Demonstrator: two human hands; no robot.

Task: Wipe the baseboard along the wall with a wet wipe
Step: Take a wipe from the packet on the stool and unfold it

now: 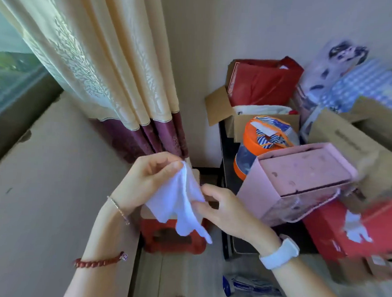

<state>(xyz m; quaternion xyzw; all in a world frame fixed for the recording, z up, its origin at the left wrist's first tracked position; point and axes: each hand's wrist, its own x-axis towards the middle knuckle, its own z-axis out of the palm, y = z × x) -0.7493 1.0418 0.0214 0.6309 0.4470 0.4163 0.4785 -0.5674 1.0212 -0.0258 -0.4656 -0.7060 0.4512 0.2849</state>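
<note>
A white wet wipe (178,204) hangs crumpled between my two hands in the middle of the view. My left hand (148,180) pinches its top corner between thumb and fingers. My right hand (223,209) pinches the wipe's right edge lower down. A short dark stretch of baseboard (208,171) shows at the foot of the back wall, between the curtain and the piled boxes. The rest of the baseboard is hidden behind the clutter.
A cream curtain with a maroon hem (134,88) hangs at the left. A red stool (174,240) stands below the wipe. A pink box (302,181), an orange-lidded tub (266,140), cardboard boxes (349,142) and red boxes (372,228) crowd the right. A wipe pack (249,287) lies on the floor.
</note>
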